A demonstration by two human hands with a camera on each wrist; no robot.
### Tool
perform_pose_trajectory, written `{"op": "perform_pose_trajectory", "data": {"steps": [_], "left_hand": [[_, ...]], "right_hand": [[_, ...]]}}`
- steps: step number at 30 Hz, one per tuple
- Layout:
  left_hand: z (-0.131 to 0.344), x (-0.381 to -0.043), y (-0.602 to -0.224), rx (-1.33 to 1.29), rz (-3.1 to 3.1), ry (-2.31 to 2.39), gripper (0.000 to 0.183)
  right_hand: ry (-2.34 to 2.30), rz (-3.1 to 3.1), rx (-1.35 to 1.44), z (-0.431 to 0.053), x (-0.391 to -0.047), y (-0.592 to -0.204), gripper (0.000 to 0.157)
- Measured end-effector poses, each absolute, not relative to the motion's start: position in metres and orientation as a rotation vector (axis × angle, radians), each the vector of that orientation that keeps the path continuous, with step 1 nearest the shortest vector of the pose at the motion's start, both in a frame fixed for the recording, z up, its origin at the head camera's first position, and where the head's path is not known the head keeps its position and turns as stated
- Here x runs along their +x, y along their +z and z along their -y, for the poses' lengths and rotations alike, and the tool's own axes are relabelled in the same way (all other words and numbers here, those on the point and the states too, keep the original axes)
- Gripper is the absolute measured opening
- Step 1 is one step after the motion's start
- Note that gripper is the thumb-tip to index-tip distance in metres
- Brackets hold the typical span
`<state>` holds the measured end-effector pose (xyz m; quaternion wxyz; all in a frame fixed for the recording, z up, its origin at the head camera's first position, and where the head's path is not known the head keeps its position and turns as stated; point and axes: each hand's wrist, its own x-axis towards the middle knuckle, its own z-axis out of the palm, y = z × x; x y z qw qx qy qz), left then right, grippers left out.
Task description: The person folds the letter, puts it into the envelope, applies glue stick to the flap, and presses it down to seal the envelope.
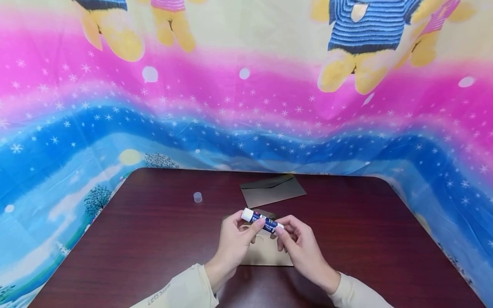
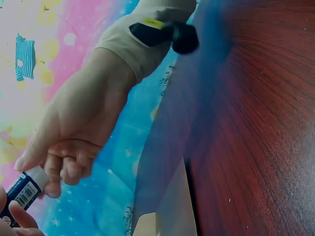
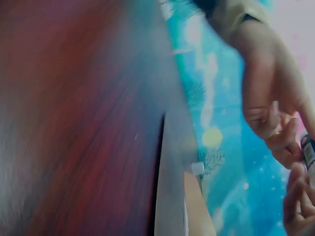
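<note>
A dark blue and white glue stick [image 1: 263, 221] is held tilted above the table, its broad white end toward the left. My left hand [image 1: 234, 241] pinches its body between thumb and fingers. With thumb and fingers my right hand [image 1: 304, 248] grips the narrower white end. In the left wrist view the printed label with a barcode shows on the glue stick [image 2: 24, 191]. Beneath both hands lies a tan envelope [image 1: 265, 254], partly covered by them. A small translucent cap [image 1: 197, 197] stands apart on the table, to the left.
A brownish envelope [image 1: 273, 192] with its flap folded lies farther back on the dark red wooden table [image 1: 154, 239]. Behind the table hangs a colourful printed cloth [image 1: 231, 102], which also runs along both sides.
</note>
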<state>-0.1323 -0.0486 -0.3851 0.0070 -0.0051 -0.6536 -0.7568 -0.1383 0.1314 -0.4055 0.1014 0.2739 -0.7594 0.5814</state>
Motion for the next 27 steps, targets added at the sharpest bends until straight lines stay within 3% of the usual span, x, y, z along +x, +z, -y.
{"op": "perform_pose_trajectory", "data": {"steps": [3, 10, 14, 20, 25, 27], "left_hand": [[0.0493, -0.1318, -0.3847, -0.012, 2.041, -2.362, 0.030], [0.0495, -0.1304, -0.3812, -0.019, 2.050, -2.336, 0.031], [0.0491, -0.1295, -0.3808, -0.027, 2.053, -2.330, 0.031], [0.0500, -0.1303, -0.3800, -0.015, 2.048, -2.333, 0.030], [0.0496, -0.1302, -0.3804, -0.037, 2.042, -2.350, 0.030], [0.0500, -0.1297, -0.3806, -0.043, 2.041, -2.352, 0.030]], "right_hand": [[1.910, 2.288, 0.807, -0.1328, -0.1399, -0.4042, 0.016], [1.930, 2.312, 0.828, -0.1330, -0.1370, -0.4060, 0.013], [1.974, 2.339, 0.910, -0.1329, -0.1365, -0.4074, 0.032], [1.971, 2.340, 0.871, -0.1326, -0.1350, -0.4102, 0.017], [2.035, 2.239, 1.071, -0.1323, -0.1367, -0.4096, 0.040], [2.062, 2.226, 1.055, -0.1320, -0.1363, -0.4093, 0.038]]}}
